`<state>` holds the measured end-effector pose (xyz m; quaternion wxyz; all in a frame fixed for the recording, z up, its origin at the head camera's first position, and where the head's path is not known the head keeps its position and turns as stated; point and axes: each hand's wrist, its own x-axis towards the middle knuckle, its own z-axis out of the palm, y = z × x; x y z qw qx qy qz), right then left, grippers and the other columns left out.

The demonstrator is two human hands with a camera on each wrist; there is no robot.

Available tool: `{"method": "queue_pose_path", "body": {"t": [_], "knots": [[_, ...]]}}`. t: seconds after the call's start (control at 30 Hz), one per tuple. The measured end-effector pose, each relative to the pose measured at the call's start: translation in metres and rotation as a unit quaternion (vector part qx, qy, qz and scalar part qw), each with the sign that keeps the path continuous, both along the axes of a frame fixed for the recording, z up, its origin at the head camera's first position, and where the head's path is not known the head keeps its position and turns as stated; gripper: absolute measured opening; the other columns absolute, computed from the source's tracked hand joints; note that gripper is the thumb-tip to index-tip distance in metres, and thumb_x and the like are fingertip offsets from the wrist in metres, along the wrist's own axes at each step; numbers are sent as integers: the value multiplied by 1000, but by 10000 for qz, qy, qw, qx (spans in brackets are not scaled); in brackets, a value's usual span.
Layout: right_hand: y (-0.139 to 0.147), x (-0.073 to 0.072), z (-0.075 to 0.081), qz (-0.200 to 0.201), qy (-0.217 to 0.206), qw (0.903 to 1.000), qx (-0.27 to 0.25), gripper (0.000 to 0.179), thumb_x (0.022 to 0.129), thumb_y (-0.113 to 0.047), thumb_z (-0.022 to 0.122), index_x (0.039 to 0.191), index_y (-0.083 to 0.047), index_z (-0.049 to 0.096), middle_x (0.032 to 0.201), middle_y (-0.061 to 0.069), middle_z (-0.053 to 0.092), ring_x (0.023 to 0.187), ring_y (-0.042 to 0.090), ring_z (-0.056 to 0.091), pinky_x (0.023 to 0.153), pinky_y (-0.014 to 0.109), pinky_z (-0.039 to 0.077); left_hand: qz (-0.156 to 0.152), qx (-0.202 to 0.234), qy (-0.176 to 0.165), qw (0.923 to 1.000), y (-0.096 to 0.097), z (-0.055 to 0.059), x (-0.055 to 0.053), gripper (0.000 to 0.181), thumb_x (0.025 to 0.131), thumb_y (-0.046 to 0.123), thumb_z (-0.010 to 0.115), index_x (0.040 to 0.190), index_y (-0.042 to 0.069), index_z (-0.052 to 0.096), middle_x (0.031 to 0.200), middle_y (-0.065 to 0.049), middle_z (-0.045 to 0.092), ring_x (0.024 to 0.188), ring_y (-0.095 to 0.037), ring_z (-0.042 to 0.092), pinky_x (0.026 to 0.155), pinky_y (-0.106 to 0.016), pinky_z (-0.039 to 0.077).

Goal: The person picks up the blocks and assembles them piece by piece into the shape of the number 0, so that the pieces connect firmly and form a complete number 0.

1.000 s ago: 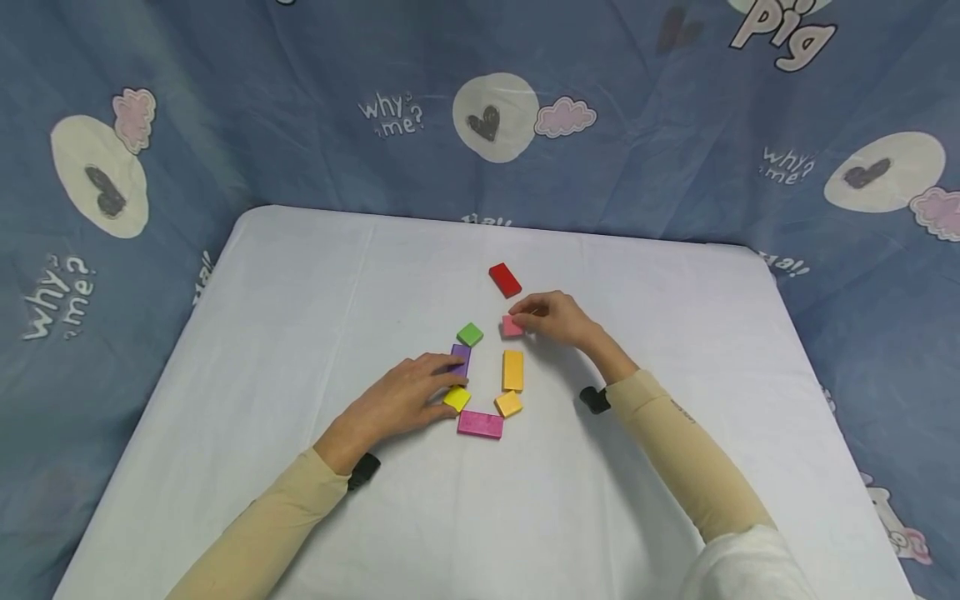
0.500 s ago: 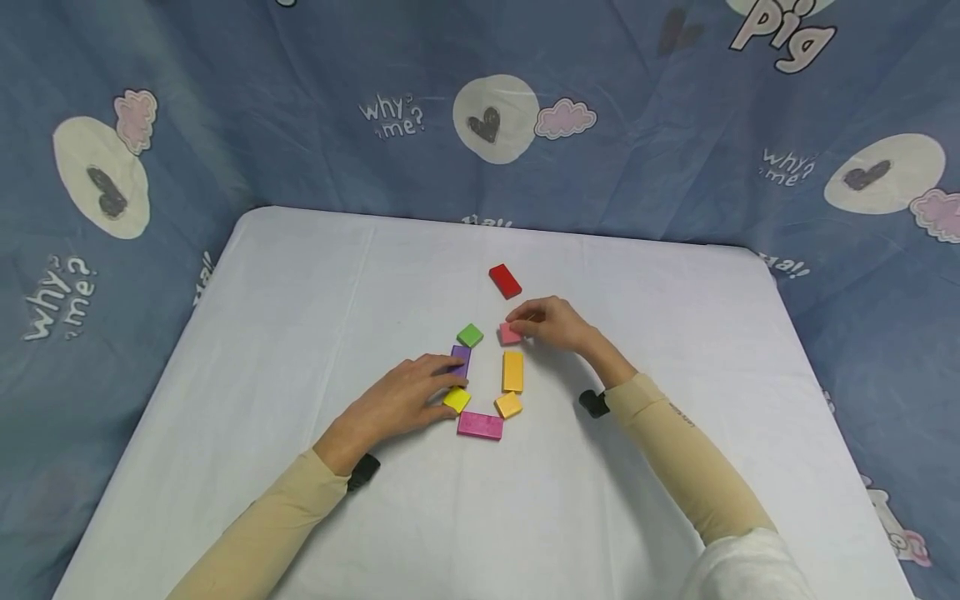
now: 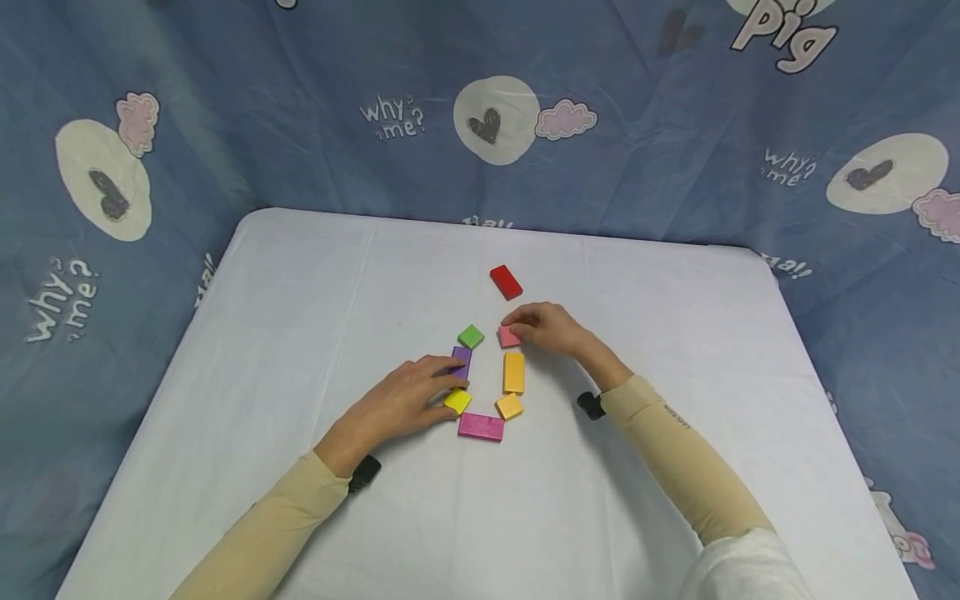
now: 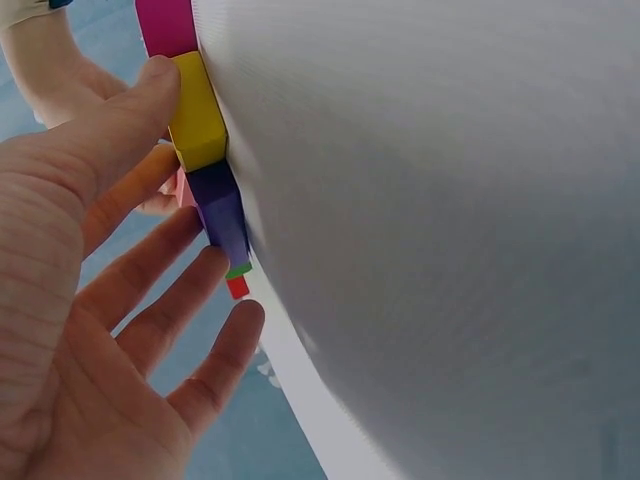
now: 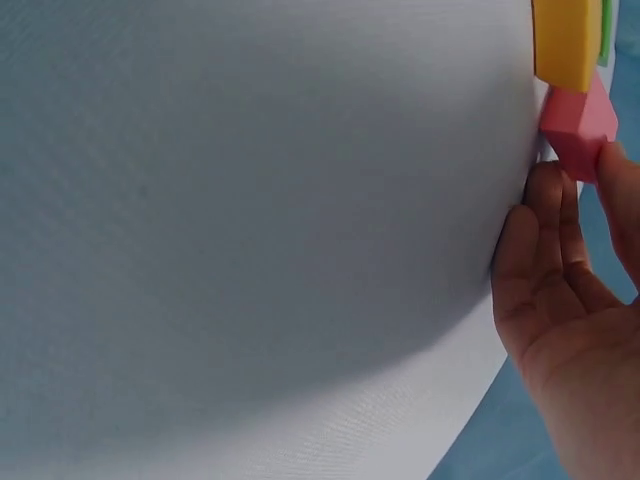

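Note:
My right hand (image 3: 551, 327) pinches a small pink block (image 3: 507, 337) between thumb and fingers, just beyond the orange block (image 3: 513, 372). In the right wrist view, the pink block (image 5: 580, 128) stands at an angle close to the end of the orange one. My left hand (image 3: 397, 396) rests along the left side of the row, fingers spread. Its thumb touches the yellow block (image 4: 198, 115), and other fingertips lie against the purple block (image 4: 222, 212), partly covering it in the head view.
A green block (image 3: 471, 337) lies beyond the purple one, and a red block (image 3: 506, 282) sits farther back. A magenta block (image 3: 481, 427) and a small orange block (image 3: 509, 407) form the near end. A white cloth (image 3: 300, 333) covers the table; a blue printed curtain (image 3: 300, 125) hangs behind.
My right hand has brought the pink block slightly nearer and to the left, toward the orange block's far end, turning it a little. The left hand stays in place.

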<state>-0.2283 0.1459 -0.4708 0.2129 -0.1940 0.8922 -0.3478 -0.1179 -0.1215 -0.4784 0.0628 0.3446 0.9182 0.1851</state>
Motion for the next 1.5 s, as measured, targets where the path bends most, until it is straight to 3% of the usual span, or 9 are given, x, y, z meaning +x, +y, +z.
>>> {"method": "queue_pose_path", "body": {"t": [0.2,0.4,1.33,1.5], "knots": [[-5,5,-2,230,453,9984,255,24,99,-16,59,120,-9,68,109,7,64,100,23,54,95,36,46,4,-1,7,10000,0,1,1,47,84,34,78,125,14,67,140,-8,51,127,-25,47,97,-44,43],[-7,8,-4,373,757,9956,412,22,98,-14,60,119,-8,68,104,6,61,94,22,53,87,34,47,21,-23,21,10000,0,1,0,47,84,34,78,125,15,67,140,-8,51,127,-25,47,97,-43,44],[-1,12,-9,471,951,9938,321,21,97,-12,61,116,-11,70,102,5,61,93,20,54,86,34,48,0,95,26,10000,0,0,0,46,83,33,80,123,14,68,139,-8,52,126,-25,48,96,-43,44],[0,10,-11,192,1059,9941,91,21,99,-13,59,117,-9,69,101,4,62,89,19,55,82,33,49,-27,108,33,9999,0,-1,0,46,83,33,80,123,14,68,139,-8,52,126,-25,48,97,-43,44]]}}
